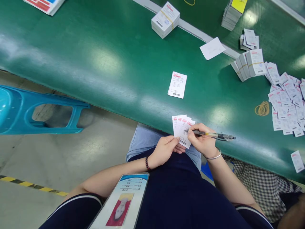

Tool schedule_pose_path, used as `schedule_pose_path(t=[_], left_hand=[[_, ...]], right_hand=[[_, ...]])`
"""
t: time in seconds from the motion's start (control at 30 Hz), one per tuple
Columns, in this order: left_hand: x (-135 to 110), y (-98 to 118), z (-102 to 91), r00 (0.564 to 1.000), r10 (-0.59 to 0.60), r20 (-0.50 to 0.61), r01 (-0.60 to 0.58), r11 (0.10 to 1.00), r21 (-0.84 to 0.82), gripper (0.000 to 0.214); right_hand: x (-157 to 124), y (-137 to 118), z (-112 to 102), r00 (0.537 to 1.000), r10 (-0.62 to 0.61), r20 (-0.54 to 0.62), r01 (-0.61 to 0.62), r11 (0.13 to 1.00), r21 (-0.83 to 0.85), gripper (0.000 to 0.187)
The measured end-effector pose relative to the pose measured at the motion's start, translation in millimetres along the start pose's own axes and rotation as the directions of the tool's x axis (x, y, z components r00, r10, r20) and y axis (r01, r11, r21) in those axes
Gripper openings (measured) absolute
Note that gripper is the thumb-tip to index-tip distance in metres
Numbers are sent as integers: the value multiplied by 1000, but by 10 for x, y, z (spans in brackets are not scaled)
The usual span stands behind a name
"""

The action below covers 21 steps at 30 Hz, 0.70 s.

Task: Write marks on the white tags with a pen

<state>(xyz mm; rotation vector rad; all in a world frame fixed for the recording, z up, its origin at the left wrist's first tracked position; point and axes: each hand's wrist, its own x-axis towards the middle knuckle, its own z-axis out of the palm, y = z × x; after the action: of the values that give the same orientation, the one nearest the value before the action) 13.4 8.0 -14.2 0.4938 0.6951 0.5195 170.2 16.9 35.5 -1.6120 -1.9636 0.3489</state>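
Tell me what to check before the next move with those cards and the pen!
1. Are the cards fanned out: ok, the left hand holds them spread.
2. Is the pen held firmly: ok, the right hand grips it.
3. Is the pen tip touching the cards: cannot tell; it lies over the top one.
4. Is the small pile flat on the green table: ok.
5. Are the rubber bands in sight: ok, beside the loose slips.
6. Are the loose slips tidy: not ok, scattered.
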Motion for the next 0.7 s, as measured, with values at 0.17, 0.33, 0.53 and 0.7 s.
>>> schedule_pose_path(t=[0.17,0.33,0.53,0.7], left_hand=[[16,-12,-1,1000,-6,-16,6,1000,-10,37],[-56,-19,21,997,77,27,-79,993,93,41],[-105,-46,139,967,214,137,-250,903,349,43],[-31,-57,331,961,82,263,-177,915,362,48]], right_hand=[[15,-5,-41,983,174,-57,-141,919,368,4],[111,55,-218,973,212,-97,-159,907,390,20],[176,164,-445,855,233,464,-496,630,598,36],[68,200,-773,841,366,399,-541,602,588,47]])
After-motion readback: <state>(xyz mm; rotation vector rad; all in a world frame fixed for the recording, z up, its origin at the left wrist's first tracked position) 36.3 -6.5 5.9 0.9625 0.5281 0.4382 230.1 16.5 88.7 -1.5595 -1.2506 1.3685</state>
